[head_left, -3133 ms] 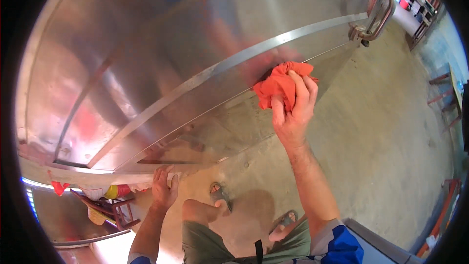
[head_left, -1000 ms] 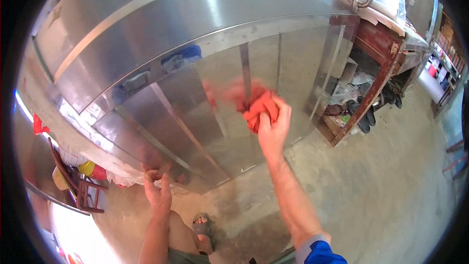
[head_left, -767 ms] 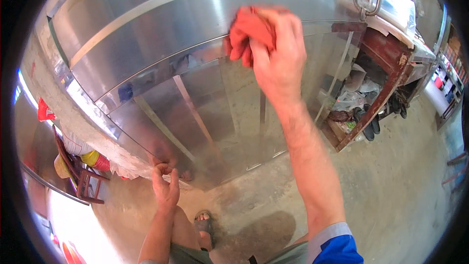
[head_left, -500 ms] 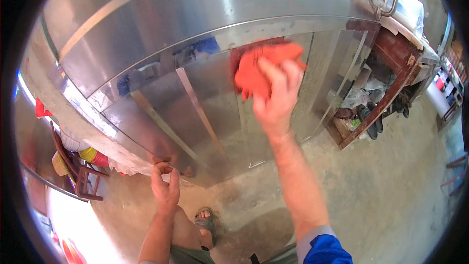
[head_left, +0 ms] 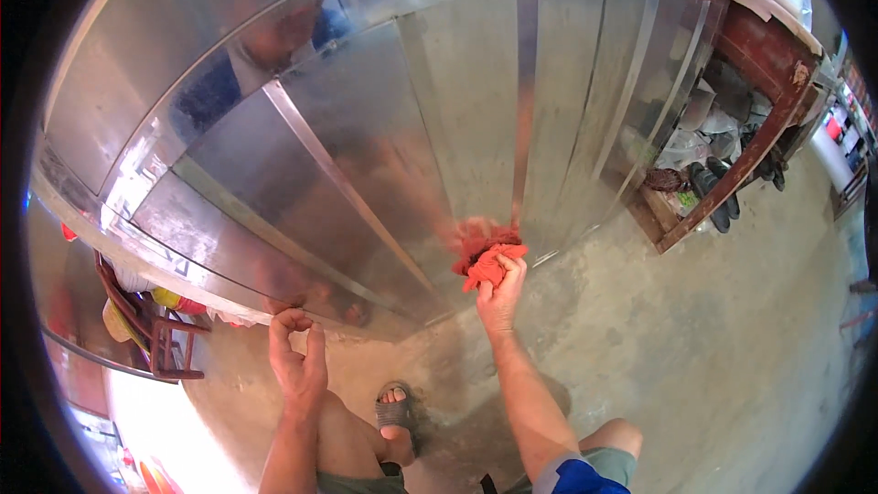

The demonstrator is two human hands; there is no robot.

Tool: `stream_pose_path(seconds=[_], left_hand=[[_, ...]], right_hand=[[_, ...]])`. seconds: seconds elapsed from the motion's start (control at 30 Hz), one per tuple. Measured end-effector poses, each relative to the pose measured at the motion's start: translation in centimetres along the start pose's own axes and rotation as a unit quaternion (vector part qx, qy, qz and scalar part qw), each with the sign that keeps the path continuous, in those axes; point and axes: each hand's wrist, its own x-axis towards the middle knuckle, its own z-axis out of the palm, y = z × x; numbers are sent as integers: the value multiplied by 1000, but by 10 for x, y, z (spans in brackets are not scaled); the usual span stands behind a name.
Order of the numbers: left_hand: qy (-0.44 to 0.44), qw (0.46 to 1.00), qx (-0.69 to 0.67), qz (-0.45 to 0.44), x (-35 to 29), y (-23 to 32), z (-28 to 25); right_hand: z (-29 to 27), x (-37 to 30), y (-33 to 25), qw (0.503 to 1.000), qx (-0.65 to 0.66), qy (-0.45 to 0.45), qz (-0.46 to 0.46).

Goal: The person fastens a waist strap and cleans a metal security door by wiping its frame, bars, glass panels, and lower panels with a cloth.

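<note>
A crumpled red cloth (head_left: 494, 265) is bunched in my right hand (head_left: 499, 300), whose fingers are closed on it. It presses low on a shiny stainless steel panel (head_left: 338, 105) close to the floor, and the metal mirrors its red. My left hand (head_left: 300, 361) is raised at the panel's lower left edge, fingers curled and thumb up. Whatever those fingers may grip at the edge is hidden. Bright upright strips and seams cross the panel, along with reflections.
A dark red wooden shelf unit (head_left: 773, 55) on the right holds plastic bags and dark shoes (head_left: 709, 187). On the left stands a small wooden chair (head_left: 176, 348) beside colourful bundles. My sandalled foot (head_left: 395, 407) rests on the concrete floor (head_left: 658, 338).
My right hand has swept the red cloth from the panel's upper part down to its bottom. My left hand stays by the edge. The view has shifted slightly.
</note>
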Motion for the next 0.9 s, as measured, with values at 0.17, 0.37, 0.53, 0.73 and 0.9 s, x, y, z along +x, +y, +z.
stream_pose_path(seconds=[0.17, 0.37, 0.53, 0.73, 0.9], left_hand=[[-1, 999, 39, -1, 0, 8, -13], [-17, 999, 33, 34, 0, 12, 6], [-17, 996, 77, 37, 1, 6, -21], [3, 994, 94, 54, 2, 12, -2], [14, 992, 98, 77, -1, 13, -3]], right_hand=[[20, -41, 25, 991, 37, -32, 125], [25, -112, 92, 887, 145, -49, 435], [43, -72, 7, 719, 349, 3, 600], [12, 7, -59, 741, 398, 36, 539], [-23, 91, -196, 834, 441, -29, 330]])
